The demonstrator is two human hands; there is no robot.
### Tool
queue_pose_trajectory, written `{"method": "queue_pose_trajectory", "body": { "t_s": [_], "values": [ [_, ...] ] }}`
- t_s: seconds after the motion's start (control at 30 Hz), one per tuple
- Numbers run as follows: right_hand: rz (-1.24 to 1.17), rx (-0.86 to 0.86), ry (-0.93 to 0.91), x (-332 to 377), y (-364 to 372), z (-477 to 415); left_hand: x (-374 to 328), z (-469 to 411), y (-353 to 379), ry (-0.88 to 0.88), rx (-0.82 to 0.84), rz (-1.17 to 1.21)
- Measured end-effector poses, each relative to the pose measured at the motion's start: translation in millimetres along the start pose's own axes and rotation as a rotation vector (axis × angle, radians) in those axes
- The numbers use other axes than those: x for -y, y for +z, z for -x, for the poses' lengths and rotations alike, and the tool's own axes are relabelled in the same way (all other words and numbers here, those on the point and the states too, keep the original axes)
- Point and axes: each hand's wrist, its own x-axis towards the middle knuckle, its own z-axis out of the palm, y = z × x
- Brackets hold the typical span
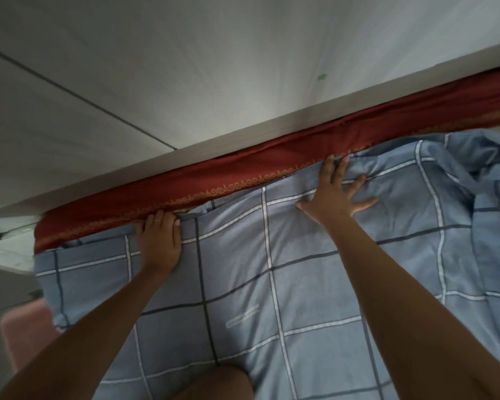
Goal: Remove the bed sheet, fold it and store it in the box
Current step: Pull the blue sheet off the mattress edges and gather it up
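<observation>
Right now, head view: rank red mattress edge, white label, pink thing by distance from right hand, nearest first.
1. red mattress edge, at the fingertips of the right hand.
2. white label, on the sheet, toward the person.
3. pink thing, far left, off the sheet.

The bed sheet (315, 255) is light blue-grey, with a big check of white lines and dark lines. It lies spread and mostly flat over the lower half of the view, from 3 o'clock through 6 to 9 o'clock. Its far edge runs slanted from 9 o'clock up toward 2 o'clock, along a red mattress (243, 171). Near 3 o'clock it is bunched in loose folds.
</observation>
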Motion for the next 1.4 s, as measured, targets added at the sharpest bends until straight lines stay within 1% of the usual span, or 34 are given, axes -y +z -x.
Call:
{"method": "queue_pose_trajectory", "body": {
  "t_s": [0.13, 0.23, 0.33, 0.5, 0.7, 0.73, 0.77, 0.8, 0.83, 0.87, 0.9, 0.93, 0.97, 1.0, 1.03, 1.1, 1.17, 1.27, 1.3, 1.4],
  "values": [
    [-0.016, 0.009, -0.01, 0, -3, 1, 3, 3, 3, 0.033, -0.026, 0.043],
    [-0.018, 0.001, -0.017, 1, -4, 0, 9, 2, 8, 0.06, -0.077, 0.062],
    [-0.026, -0.023, -0.028, -3, -2, -1, 9, 0, 11, 0.081, -0.099, 0.034],
    [-0.037, 0.011, -0.005, -2, -2, 2, 14, 4, 16, 0.125, -0.128, 0.056],
    [-0.062, -0.019, 0.006, -2, -3, 1, 14, 2, 19, 0.148, -0.177, 0.076],
    [-0.06, -0.057, 0.035, 2, -2, 5, 14, 2, 20, 0.149, -0.184, 0.081],
    [-0.052, -0.135, 0.083, 7, 2, 11, 14, 2, 21, 0.148, -0.193, 0.089],
    [-0.042, -0.272, 0.103, 14, 8, 18, 14, 3, 22, 0.145, -0.205, 0.097],
    [-0.052, -0.453, 0.052, 25, 17, 24, 14, 3, 22, 0.143, -0.215, 0.105],
    [-0.113, -0.62, -0.086, 39, 28, 33, 15, 3, 23, 0.144, -0.218, 0.116],
    [-0.231, -0.676, -0.285, 55, 40, 41, 14, 2, 23, 0.142, -0.215, 0.13],
    [-0.364, -0.614, -0.495, 72, 51, 51, 14, 2, 23, 0.137, -0.209, 0.146],
    [-0.421, -0.493, -0.651, 88, 65, 58, 14, 3, 23, 0.135, -0.209, 0.16],
    [-0.4, -0.367, -0.724, 102, 76, 61, 14, 4, 23, 0.135, -0.211, 0.174],
    [-0.344, -0.27, -0.724, 113, 83, 61, 16, 6, 23, 0.14, -0.211, 0.192],
    [-0.273, -0.154, -0.604, 128, 84, 53, 18, 5, 22, 0.148, -0.209, 0.233],
    [-0.384, -0.163, -0.554, 136, 91, 50, 26, 5, 22, 0.152, -0.198, 0.265],
    [-0.527, -0.291, -0.504, 127, 103, 53, 25, 6, 23, 0.155, -0.217, 0.282],
    [-0.534, -0.343, -0.48, 124, 111, 58, 27, 8, 24, 0.159, -0.23, 0.301],
    [-0.523, -0.459, -0.52, 123, 124, 64, 34, 8, 21, 0.164, -0.232, 0.333]
  ]
}}
